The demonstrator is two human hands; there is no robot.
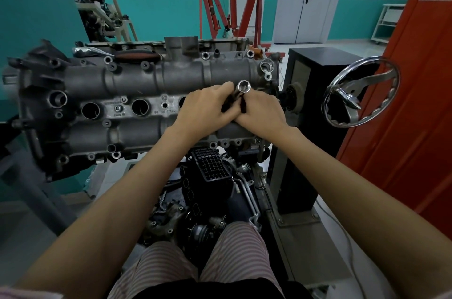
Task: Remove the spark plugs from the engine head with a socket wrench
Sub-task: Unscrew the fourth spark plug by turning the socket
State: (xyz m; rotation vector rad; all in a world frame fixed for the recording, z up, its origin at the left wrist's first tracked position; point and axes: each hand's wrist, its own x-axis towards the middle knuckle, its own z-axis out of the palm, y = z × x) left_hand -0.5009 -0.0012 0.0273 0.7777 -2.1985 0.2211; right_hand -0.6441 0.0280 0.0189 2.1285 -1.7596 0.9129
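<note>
1. Workshop with teal-banded walls; a red engine crane [220,0] stands behind the engine head [137,93].
2. Above the head's right end, left hand [205,107] and right hand [260,112] together grip a socket wrench [241,91], its open socket facing up.

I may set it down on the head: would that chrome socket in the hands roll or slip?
The socket looks round and polished, so it would probably roll on the sloped, ribbed engine head. Its chrome shine suggests a slippery grip; both the left hand and right hand hold it. Likely rigid steel, heavy for its size.
</note>
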